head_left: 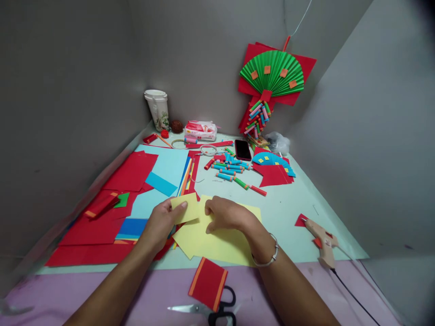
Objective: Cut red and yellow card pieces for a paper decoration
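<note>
My left hand [162, 222] pinches a small yellow paper piece [186, 208], thumb on top, just above a larger yellow sheet [217, 244]. My right hand [227, 214] rests fingers curled on that larger sheet, pressing it to the table; a silver bracelet is on its wrist. A red card with orange edge strips [208, 283] lies near the front, over black-handled scissors [210, 310].
Red, blue and green paper sheets [112, 213] cover the left. Rolled paper tubes [231, 170], a phone [242, 149], a paper cup [157, 108], a tissue pack [200, 130] and a green fan decoration [272, 74] stand behind. A glue gun [321, 240] lies right.
</note>
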{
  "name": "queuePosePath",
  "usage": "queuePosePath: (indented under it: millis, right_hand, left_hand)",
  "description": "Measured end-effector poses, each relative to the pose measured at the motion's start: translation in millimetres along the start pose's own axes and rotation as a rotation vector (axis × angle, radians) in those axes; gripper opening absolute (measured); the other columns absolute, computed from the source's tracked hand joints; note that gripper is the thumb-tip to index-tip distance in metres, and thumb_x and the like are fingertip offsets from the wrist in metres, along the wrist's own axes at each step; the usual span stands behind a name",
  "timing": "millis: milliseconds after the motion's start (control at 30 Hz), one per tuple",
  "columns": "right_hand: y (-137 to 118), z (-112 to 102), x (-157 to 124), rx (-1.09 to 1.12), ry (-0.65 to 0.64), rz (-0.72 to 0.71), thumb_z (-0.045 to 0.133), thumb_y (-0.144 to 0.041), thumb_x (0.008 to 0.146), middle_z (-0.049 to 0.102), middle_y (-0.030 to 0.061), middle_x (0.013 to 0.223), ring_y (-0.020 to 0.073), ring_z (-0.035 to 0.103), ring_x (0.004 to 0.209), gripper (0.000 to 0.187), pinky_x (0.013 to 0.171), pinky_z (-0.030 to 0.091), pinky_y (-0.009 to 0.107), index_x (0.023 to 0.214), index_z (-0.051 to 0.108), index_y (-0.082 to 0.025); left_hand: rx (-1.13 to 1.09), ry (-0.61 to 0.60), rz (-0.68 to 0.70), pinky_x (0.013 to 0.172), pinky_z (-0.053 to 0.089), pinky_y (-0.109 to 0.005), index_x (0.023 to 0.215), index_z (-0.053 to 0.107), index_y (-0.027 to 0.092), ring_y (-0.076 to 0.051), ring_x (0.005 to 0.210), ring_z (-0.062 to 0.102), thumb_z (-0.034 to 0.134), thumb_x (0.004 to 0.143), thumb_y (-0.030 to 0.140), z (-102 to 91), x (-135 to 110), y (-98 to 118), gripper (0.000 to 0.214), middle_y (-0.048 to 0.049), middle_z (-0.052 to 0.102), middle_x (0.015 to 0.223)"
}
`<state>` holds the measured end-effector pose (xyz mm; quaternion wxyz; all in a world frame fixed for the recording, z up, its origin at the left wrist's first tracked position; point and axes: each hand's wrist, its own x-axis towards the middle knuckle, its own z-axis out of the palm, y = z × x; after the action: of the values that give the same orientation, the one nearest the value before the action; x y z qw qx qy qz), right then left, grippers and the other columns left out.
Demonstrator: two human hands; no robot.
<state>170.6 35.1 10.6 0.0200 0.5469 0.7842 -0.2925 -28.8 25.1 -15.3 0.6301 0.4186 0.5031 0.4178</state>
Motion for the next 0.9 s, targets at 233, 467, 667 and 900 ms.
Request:
queuePosePath:
  millis: [233,467,667,900]
  right_hand:
    - [0.1,-3.9,1.2,0.009,-0.001,-0.021,0.081,-0.031,0.067,0.060,0.0042,0.100,0.0165,0.053,0.076,0.033,0.054,0.035,0.024,0.089,0.059,-0.020]
    - [-2.1,-0.1,-0.8,-0.010,0.013,-0.058,0.087,-0.044,0.060,0.059,0.0052,0.103,0.0212,0.055,0.087,0.057,0.059,0.035,0.025,0.105,0.059,-0.021]
    - [-9.5,2.6,-1.7,-0.060,-0.033,-0.054,0.086,-0.040,0.062,0.059,0.0068,0.102,0.0229,0.056,0.087,0.050,0.056,0.033,0.025,0.099,0.060,-0.020]
    - [-13.7,-3.3,-3.0,-0.003,-0.015,-0.029,0.081,-0.027,0.067,0.061,0.0057,0.095,0.0191,0.054,0.078,0.030,0.054,0.032,0.025,0.086,0.059,-0.019]
  left_hand:
    - [0.001,-0.003,0.006,0.066,0.054,-0.031,0.111,0.063,0.015,-0.023,0.074,0.071,0.073,0.076,0.048,-0.9,2.5,-2.0,0.050,-0.0065,0.076,0.087]
    - [0.009,0.001,0.000,0.064,0.053,-0.030,0.109,0.063,0.014,-0.023,0.073,0.071,0.075,0.074,0.045,0.0,2.4,-0.8,0.048,-0.0063,0.076,0.086]
    - [0.032,0.003,-0.002,0.065,0.053,-0.031,0.108,0.065,0.015,-0.024,0.075,0.071,0.076,0.071,0.045,-0.4,1.3,0.6,0.049,-0.0064,0.076,0.086]
    - [0.048,0.006,0.002,0.063,0.053,-0.032,0.108,0.065,0.015,-0.025,0.072,0.071,0.075,0.071,0.049,0.1,0.5,0.7,0.052,-0.0067,0.076,0.086]
